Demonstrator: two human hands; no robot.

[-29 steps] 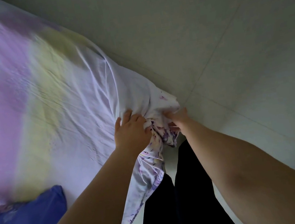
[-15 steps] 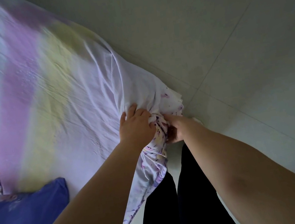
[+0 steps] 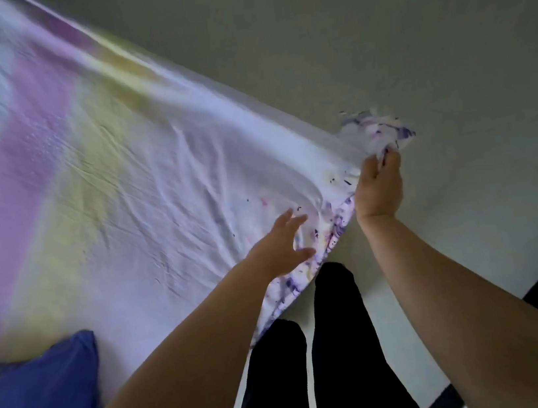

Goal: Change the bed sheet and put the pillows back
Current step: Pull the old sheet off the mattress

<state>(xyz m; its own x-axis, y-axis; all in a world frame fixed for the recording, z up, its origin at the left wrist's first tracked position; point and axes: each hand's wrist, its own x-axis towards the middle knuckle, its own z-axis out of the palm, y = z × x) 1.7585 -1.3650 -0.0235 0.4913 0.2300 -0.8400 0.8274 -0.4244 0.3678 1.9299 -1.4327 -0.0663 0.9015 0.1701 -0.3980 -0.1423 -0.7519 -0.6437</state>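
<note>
While the sheet is under tension: findings are entered below by item.

Bed sheet: a thin white cotton sheet [image 3: 159, 170] with broad pink and pale yellow bands and a purple-speckled border lies spread over the bed, its near corner lifted clear of the mattress edge and drawn out over the floor.

Right hand: the right hand [image 3: 377, 188] grasps the bunched, purple-printed corner of the sheet, fingers curled round the cloth, arm extended away from the bed.

Left hand: the left hand [image 3: 281, 249] is released, fingers spread and relaxed, over the sheet near the border; whether it touches the cloth cannot be told.

Pillow: a blue fabric pillow [image 3: 36, 402] rests on the sheet at the near left of the bed, well apart from the held corner.

Floor: pale tiled floor [image 3: 375, 33] beside the bed, with a dark strip at lower right; the person's black-trousered legs [image 3: 336, 350] stand just beside the mattress edge.

Step in hand: judged to be the pulling of one corner, either to free the sheet or to stretch it flat; the frame does not settle which.

Next move: likely calls for a second grip by the left hand on the border, and removal of the pillow before the sheet can travel.

Risk: motion blur suggests a quick pull; the pillow may drag.
</note>
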